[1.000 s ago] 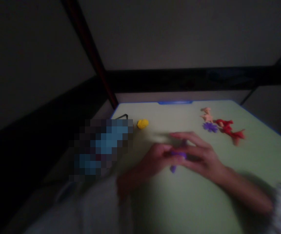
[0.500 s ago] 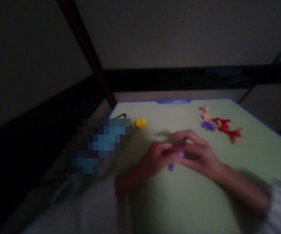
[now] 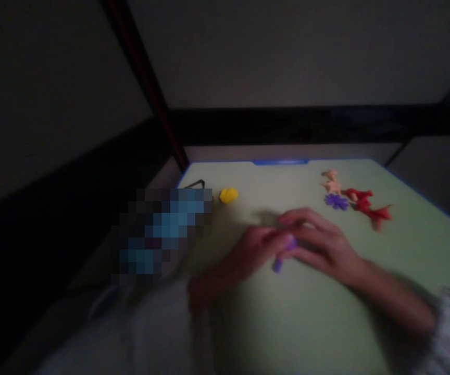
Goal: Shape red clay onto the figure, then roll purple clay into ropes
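Note:
Over the middle of the table, my left hand and my right hand meet at the fingertips. Between them is a piece of purple modelling clay, with a short strand hanging down below the fingers. Both hands are closed on it, and most of the piece is hidden by thumbs and fingers. Beyond my right hand lie a flat purple clay shape with several lobes, a peach clay piece and a longer red clay piece. A yellow clay lump rests farther back on the left.
The pale green table has a blue edge and a blue handle-like part at its far side. A blurred-out blue and dark item covers its left side. Behind stands a wall with a dark band.
The view has shifted slightly. Both hands stay together around the purple modelling clay, with the fingers moving a little and the hanging strand showing slightly more. The other pieces stay put.

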The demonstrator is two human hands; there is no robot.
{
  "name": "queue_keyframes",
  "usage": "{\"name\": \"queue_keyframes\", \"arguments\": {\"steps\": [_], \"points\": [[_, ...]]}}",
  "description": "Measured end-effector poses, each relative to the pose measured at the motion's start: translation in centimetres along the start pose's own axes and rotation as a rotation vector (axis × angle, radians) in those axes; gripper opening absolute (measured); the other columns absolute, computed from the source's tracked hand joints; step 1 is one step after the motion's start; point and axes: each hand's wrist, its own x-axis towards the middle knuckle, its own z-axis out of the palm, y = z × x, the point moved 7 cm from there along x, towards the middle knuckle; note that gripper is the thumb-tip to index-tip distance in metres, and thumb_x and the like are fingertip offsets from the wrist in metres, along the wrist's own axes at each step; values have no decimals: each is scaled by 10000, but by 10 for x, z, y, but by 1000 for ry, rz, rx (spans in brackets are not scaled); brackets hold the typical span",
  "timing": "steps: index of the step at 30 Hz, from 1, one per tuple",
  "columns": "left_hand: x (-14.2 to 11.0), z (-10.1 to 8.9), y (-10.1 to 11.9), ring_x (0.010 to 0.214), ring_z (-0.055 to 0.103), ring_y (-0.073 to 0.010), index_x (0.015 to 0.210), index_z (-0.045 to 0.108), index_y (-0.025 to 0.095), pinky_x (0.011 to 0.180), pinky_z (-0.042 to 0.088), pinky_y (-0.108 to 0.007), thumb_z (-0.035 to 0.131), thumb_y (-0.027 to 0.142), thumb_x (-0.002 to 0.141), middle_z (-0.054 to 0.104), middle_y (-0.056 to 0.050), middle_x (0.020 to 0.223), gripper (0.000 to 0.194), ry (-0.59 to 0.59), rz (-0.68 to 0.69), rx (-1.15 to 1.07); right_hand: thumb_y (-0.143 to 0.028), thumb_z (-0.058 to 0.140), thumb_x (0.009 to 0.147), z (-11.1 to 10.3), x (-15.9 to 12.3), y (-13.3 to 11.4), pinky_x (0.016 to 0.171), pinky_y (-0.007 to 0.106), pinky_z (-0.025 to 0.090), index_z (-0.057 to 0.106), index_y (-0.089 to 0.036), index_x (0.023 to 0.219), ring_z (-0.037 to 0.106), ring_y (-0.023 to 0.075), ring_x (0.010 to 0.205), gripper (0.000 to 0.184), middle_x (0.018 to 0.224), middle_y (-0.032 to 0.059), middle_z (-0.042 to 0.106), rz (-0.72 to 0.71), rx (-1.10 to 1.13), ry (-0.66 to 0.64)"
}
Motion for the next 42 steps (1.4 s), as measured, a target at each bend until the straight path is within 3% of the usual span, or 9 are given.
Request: {"name": "queue_keyframes", "arguments": {"steps": [6, 11, 17, 21, 26, 29, 32, 37, 42], "points": [[-3, -2, -6, 620, 532, -113, 673, 623, 121, 623, 409, -242, 588, 389, 791, 591, -14, 634, 295, -44, -63, 54, -280, 627, 822, 1, 0, 4, 785, 320, 545, 667, -161, 966, 570, 189, 986, 191, 1104, 105, 556, 52, 110, 51], [-3, -3, -10, 604, 548, -138, 643, 639, 143, 589, 427, -267, 622, 414, 761, 613, -33, 625, 297, -23, -74, 92, -263, 658, 798, 8, 1, 6, 805, 381, 552, 673, -203, 1042, 571, 216, 1040, 252, 1199, 102, 540, 106, 174, -16], [-1, 1, -10, 577, 546, -139, 668, 639, 182, 529, 420, -264, 703, 349, 683, 605, -8, 613, 180, -4, -75, 3, -318, 591, 844, 3, 3, 2, 797, 411, 550, 701, -193, 978, 565, 243, 1057, 214, 1174, 116, 570, 55, 110, 2], [-2, 1, -9, 577, 529, -137, 641, 629, 181, 544, 413, -274, 642, 374, 740, 592, -10, 607, 218, -4, -75, 41, -284, 649, 803, 6, 2, 3, 824, 402, 538, 674, -174, 997, 568, 236, 1054, 225, 1213, 126, 551, 50, 87, 16], [-2, -3, -6, 573, 513, -127, 604, 620, 170, 543, 386, -264, 594, 375, 779, 579, -14, 597, 271, 8, -63, 112, -270, 628, 820, 7, 1, 3, 768, 336, 553, 657, -161, 853, 594, 194, 967, 117, 1117, 111, 573, 71, 123, 36], [-1, -2, -4, 593, 516, -120, 676, 635, 144, 553, 374, -251, 584, 404, 789, 583, -14, 625, 288, -1, -38, 100, -283, 624, 823, 4, 1, 2, 759, 344, 549, 652, -161, 828, 590, 202, 957, 125, 1058, 110, 591, 64, 68, 71], [-2, -3, -1, 542, 460, -95, 601, 583, 129, 520, 328, -230, 582, 394, 785, 518, 11, 546, 323, 30, -49, 142, -312, 653, 797, 2, 0, 3, 753, 353, 546, 649, -172, 828, 596, 210, 940, 144, 1029, 102, 609, 49, 21, 91], [1, -7, 2, 522, 420, -87, 574, 549, 137, 509, 313, -222, 538, 391, 792, 478, 22, 523, 334, 74, -27, 180, -309, 646, 805, 7, -1, 7, 802, 324, 522, 629, -178, 947, 597, 197, 968, 194, 1059, 100, 601, 72, 36, 26], [1, -8, 0, 566, 465, -99, 627, 533, 153, 543, 365, -225, 449, 449, 840, 517, 10, 587, 374, 118, 25, 178, -330, 542, 876, 9, 0, 6, 706, 306, 499, 596, -166, 941, 585, 184, 823, 185, 922, 82, 605, 55, -125, -56]]}}
